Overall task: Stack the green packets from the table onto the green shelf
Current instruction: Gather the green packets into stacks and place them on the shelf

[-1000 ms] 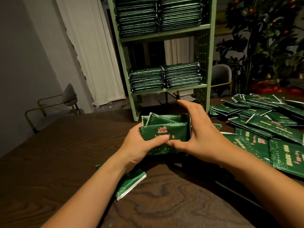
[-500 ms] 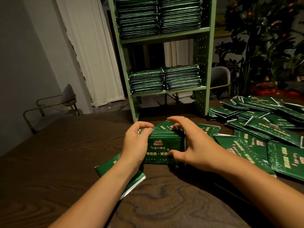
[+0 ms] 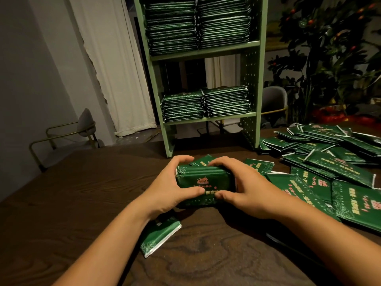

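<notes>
Both hands, left hand point(image 3: 171, 188) and right hand point(image 3: 243, 188), clamp the squared bundle of glossy green foil packets point(image 3: 204, 182), its long axis crosswise, directly before the pale-green metal shelf point(image 3: 208, 118).

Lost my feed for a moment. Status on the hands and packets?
Left hand and right hand gripping one bundle of green packets, low over the table. Green shelf dead ahead, path clear.

We can't read the print on the bundle of packets point(image 3: 203, 182), too small. Our left hand point(image 3: 171, 189) hides its left end, the top shelf stack point(image 3: 198, 23) gets cropped, and our forearm covers part of a stray packet point(image 3: 159, 234).
</notes>
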The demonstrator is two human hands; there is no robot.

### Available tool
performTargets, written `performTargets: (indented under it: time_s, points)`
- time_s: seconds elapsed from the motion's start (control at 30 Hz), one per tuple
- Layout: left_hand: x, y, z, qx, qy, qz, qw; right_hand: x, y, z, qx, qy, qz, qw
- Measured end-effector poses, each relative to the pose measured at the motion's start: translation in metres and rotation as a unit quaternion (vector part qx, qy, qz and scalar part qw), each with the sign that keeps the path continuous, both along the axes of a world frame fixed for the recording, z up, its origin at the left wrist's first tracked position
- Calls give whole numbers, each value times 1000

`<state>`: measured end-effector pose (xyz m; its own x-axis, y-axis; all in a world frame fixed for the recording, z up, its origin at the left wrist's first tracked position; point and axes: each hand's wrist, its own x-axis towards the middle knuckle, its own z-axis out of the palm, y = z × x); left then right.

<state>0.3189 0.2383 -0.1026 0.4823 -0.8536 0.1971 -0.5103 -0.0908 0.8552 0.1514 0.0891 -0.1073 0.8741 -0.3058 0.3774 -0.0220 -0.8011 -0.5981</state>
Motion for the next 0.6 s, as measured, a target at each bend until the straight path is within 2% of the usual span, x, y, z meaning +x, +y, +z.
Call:
performTargets:
  time_s: [0.07, 0.17, 0.27, 0.37, 0.47, 0.53, 0.57, 0.6]
  points:
    - [-1, -3, 1, -35, 62, 27, 997, -1, -2, 4, 79, -41, -12, 996]
    - [-5, -8, 4, -115, 196, 46, 973, 1, 1, 9, 231, -68, -25, 970]
    - [-18, -16, 10, -122, 209, 50, 969, 4, -3, 9, 344, -78, -30, 935]
    - [-23, -21, 23, -88, 165, 49, 981, 6, -7, 19, 403, -74, -32, 911]
    - [-18, -25, 38, -72, 157, 49, 984, 6, -9, 35, 426, -67, -20, 902]
    - [-13, -26, 48, -84, 169, 57, 980, 8, -9, 46, 403, -81, -24, 911]
    - [-12, -27, 53, -93, 183, 64, 977, 8, -8, 52, 350, -89, -44, 931]
    - [-10, -29, 58, -104, 198, 78, 971, 8, -8, 57, 249, -102, -81, 960]
